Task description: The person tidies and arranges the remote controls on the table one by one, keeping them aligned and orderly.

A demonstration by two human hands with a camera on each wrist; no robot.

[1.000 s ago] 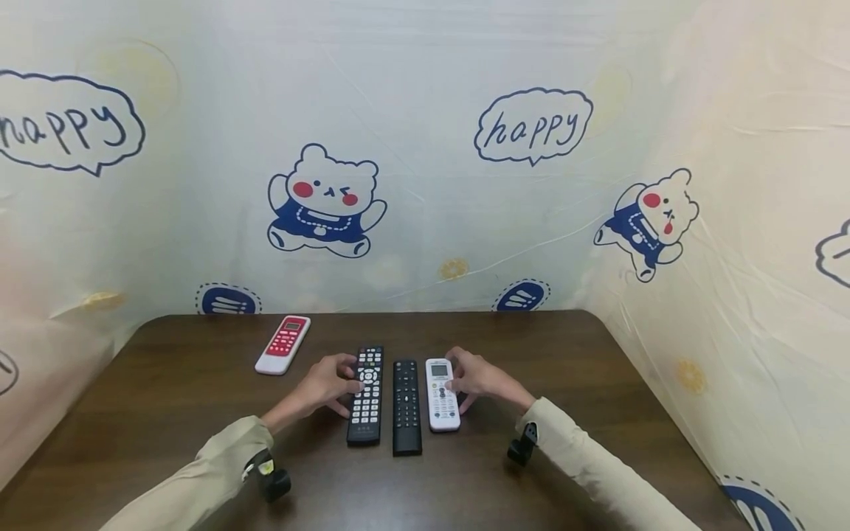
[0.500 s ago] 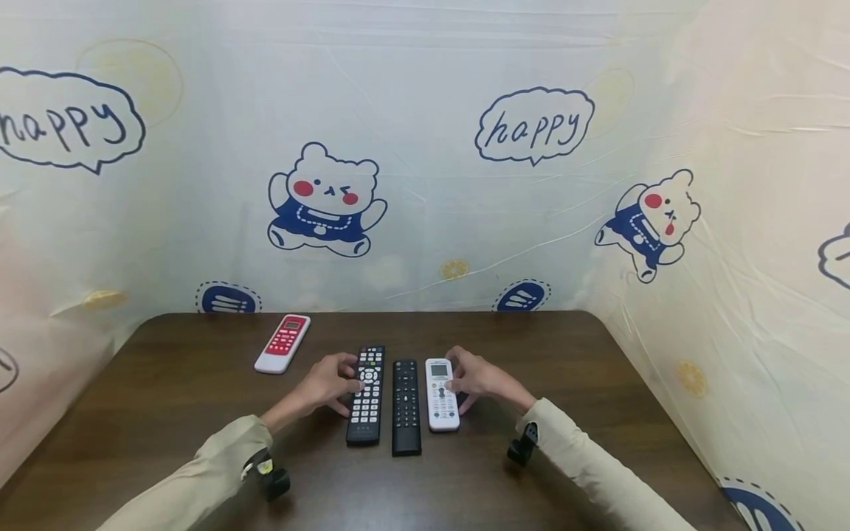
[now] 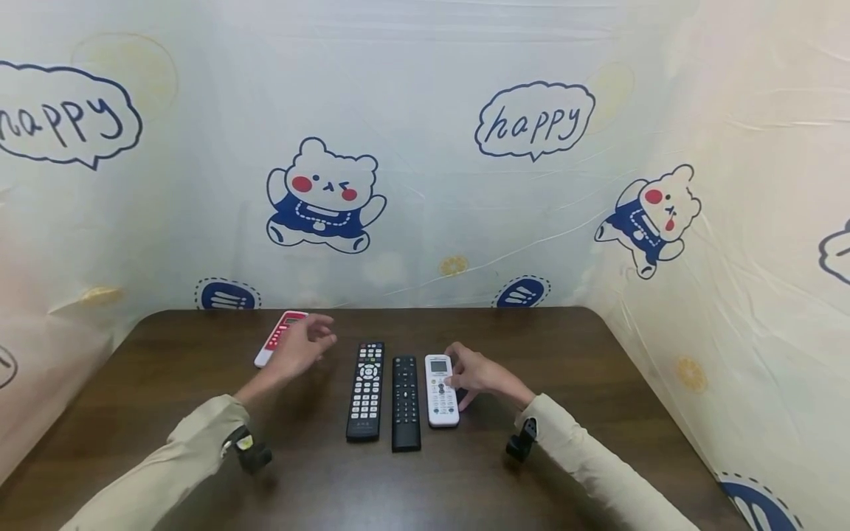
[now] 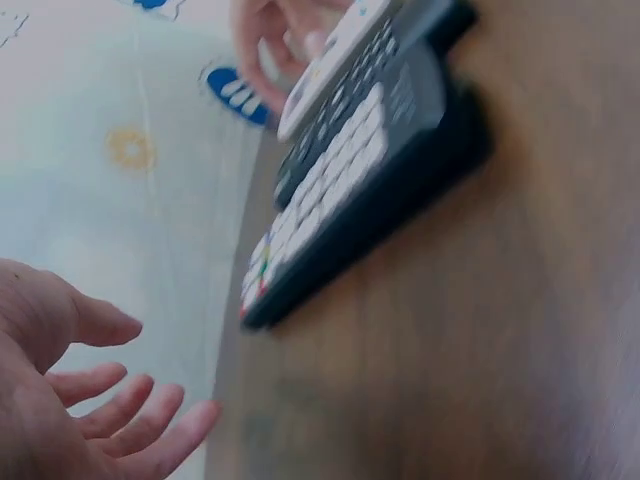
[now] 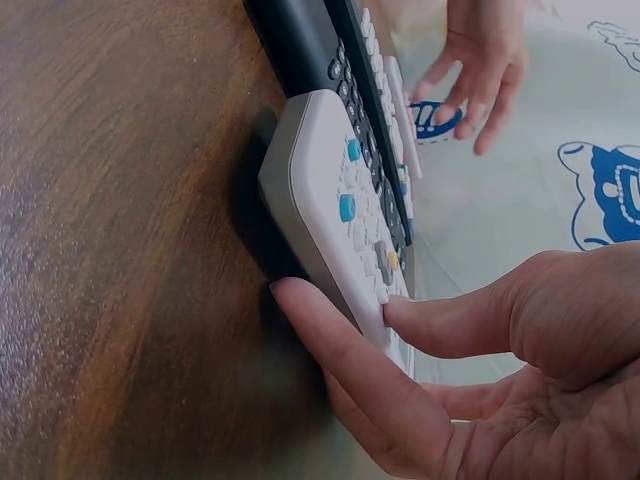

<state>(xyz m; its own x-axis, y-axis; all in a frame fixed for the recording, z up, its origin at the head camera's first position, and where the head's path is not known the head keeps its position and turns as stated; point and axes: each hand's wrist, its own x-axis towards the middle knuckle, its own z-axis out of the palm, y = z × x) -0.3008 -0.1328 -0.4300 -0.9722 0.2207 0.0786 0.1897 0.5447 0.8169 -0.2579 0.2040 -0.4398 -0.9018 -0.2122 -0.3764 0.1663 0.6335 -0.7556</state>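
Note:
Three remote controls lie side by side on the wooden table: a black remote with white buttons (image 3: 366, 394), an all-black remote (image 3: 406, 405) and a white remote with a small screen (image 3: 441, 394). My right hand (image 3: 479, 375) pinches the white remote by its right edge, thumb on the button face and fingers along the side. Raised off the table, my left hand (image 3: 299, 346) holds nothing, its fingers apart and loosely bent. It partly hides a red-and-white remote (image 3: 268, 350) at the back left. In the left wrist view, the left hand (image 4: 90, 390) is apart from the remotes.
The brown table (image 3: 505, 479) ends at a back edge against a pale printed sheet (image 3: 425, 147), which also hangs along the sides. Each sleeve cuff carries a small black camera, one on the left (image 3: 252, 453) and one on the right (image 3: 521, 442).
My left hand has let go of the black remote with white buttons and moved up and left, in front of the red-and-white remote. The right hand keeps its hold on the white remote.

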